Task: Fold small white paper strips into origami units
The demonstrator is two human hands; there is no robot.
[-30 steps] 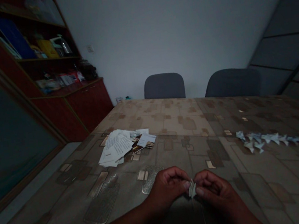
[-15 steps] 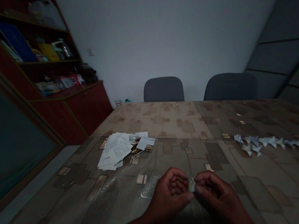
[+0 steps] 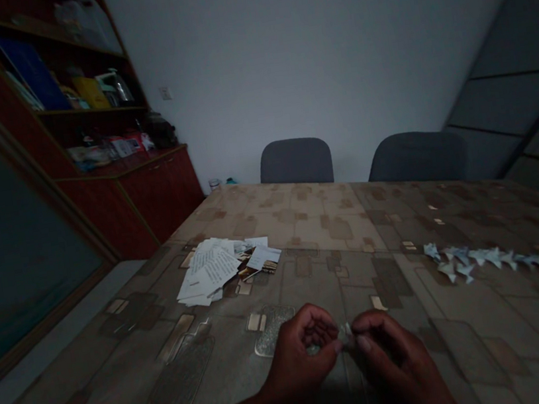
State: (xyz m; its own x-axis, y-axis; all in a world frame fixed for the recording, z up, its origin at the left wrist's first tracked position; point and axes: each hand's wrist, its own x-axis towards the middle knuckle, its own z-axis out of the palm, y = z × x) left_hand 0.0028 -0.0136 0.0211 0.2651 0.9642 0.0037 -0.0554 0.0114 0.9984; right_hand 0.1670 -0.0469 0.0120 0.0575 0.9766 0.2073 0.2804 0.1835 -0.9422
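A dark grey upholstered chair (image 3: 295, 163) and a matching chair (image 3: 416, 158) are standing beyond the patterned table (image 3: 321, 215), while a reddish-brown wooden cabinet (image 3: 123, 212) is holding a blue binder (image 3: 28, 74) and seemingly a yellow box (image 3: 90, 93).

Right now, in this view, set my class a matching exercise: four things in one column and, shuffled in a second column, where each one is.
Things:
1. Small folded paper
2. Row of folded paper shapes
3. Pile of printed sheets
4. Blue book

Places:
A. Left side of the patterned table
B. Wooden cabinet shelf
C. Between the left hand and right hand
D. Right side of the table

Pairs: 1-C, 2-D, 3-A, 4-B
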